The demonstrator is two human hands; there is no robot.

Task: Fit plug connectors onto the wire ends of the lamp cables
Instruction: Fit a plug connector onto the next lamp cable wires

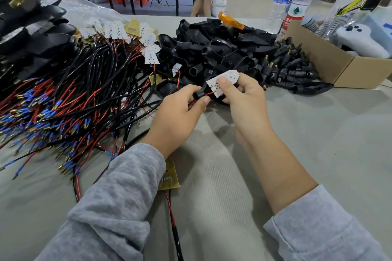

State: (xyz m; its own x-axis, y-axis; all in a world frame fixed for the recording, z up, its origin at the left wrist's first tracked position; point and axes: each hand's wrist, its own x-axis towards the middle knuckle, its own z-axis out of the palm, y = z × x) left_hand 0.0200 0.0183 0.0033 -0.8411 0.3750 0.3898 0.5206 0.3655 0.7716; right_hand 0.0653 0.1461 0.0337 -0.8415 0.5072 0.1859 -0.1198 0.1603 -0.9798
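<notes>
My right hand [241, 99] pinches a small white LED board [224, 82] between thumb and fingers, above the grey table. A thin red wire [209, 93] runs from the board into a small black plug connector [198, 95], which my left hand [180, 112] grips between thumb and fingers. Both hands meet just in front of a heap of black plastic housings [222, 48]. Left of the hands lies a big tangle of black and red lamp cables [84, 91] with blue-sleeved brass ends. More white LED boards [118, 29] top that tangle.
A pile of small black plug connectors [292, 70] lies right of the housings, beside an open cardboard box [343, 70]. Two water bottles [297, 0] stand behind it. One yellow board [169, 176] with its cable lies under my left forearm. A person stands far back.
</notes>
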